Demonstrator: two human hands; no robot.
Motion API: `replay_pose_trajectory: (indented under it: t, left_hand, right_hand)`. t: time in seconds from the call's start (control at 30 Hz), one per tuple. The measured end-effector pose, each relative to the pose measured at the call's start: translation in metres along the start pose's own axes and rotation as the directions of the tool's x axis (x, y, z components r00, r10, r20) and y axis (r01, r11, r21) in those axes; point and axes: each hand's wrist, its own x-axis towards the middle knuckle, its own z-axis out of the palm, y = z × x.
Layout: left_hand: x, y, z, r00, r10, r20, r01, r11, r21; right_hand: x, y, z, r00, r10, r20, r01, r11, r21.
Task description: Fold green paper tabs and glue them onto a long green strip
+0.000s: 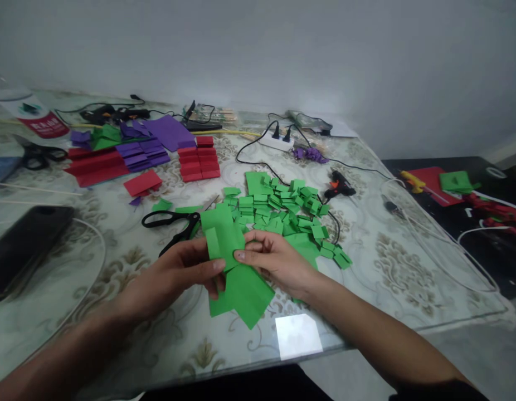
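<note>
Between my two hands is a piece of green paper [225, 231] with its left edge folded over. My left hand [195, 270] pinches it at the lower left, thumb on the folded strip. On the right side, my right hand [274, 259] grips the same paper between thumb and fingers. Under it, more green sheets [248, 295] lie on the table. Just beyond my hands spreads a heap of small folded green paper pieces [274, 206]. Black-handled scissors [170, 220] rest to the left of the paper, their blades partly covered.
Red folded strips [198, 161] and purple paper [168, 132] lie farther back. A glue gun [339, 184] and a power strip [277, 140] with trailing cords are at right. A phone [30, 242], a bottle [36, 114] and other scissors [38, 153] stand or lie at left.
</note>
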Motion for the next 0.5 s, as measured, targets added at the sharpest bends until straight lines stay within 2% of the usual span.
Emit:
replay_pose_trajectory:
  t: [0.1,0.23,0.37,0.5]
  left_hand:
    - [0.0020,0.0024,0.0015,0.995,0.032,-0.100,-0.024,0.996,0.082]
    - [0.0041,0.0062,0.0050,0.980,0.075,-0.186,-0.049,0.989,0.141]
    - [0.0044,0.0049,0.0056,0.971,0.105,-0.214,-0.069,0.983,0.171]
    - [0.0033,-0.0031,-0.0016,0.953,0.138,-0.270,-0.071,0.967,0.244]
  right_hand:
    - [0.0002,-0.0016,0.0023,0.997,-0.010,-0.072,0.013,0.999,0.040]
    - [0.0005,-0.0027,0.0050,0.983,-0.104,-0.153,0.094,0.993,-0.071]
    - [0.0003,-0.0013,0.0058,0.974,-0.158,-0.164,0.135,0.981,-0.142]
    - [-0.0011,0.0014,0.0054,0.972,-0.192,-0.136,0.164,0.967,-0.196]
